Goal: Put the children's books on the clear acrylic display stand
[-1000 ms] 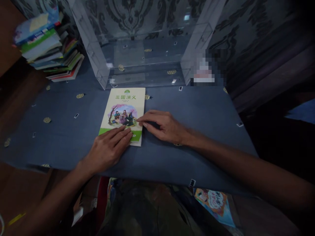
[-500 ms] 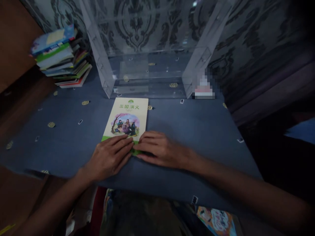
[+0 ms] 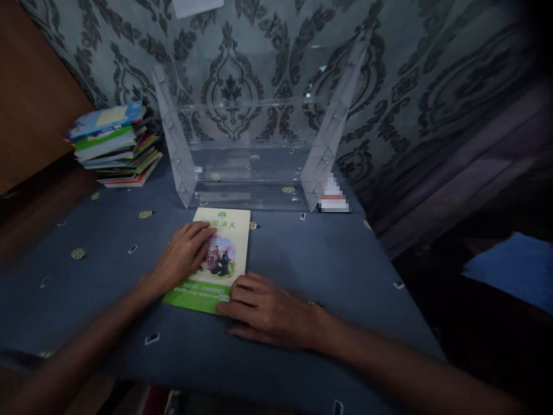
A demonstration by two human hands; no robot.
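Observation:
A paperback book (image 3: pixel 237 245) with a cream cover, green Chinese title lettering and a green band at the bottom lies flat on the cloth. My left hand (image 3: pixel 184 251) rests across its left side, fingers stretched over the cover and part of the title and picture. At the book's lower right corner is my right hand (image 3: pixel 265 308), its fingers laid out and touching the green band. Neither hand lifts the book. Just behind the book's top edge stands a clear acrylic shelf rack (image 3: pixel 330 138) with several tiers.
A blue patterned cloth (image 3: pixel 345 259) covers the table. A leaning stack of books (image 3: pixel 114 144) stands at the back left. A pixelated object (image 3: pixel 333 199) sits beside the rack's right side. Patterned wallpaper (image 3: pixel 233 80) rises behind, and a blue item (image 3: pixel 514 271) lies at far right.
My left hand has slid up from the book's bottom edge onto the left of its cover. My right hand stays near the lower right corner. The view has tilted upward.

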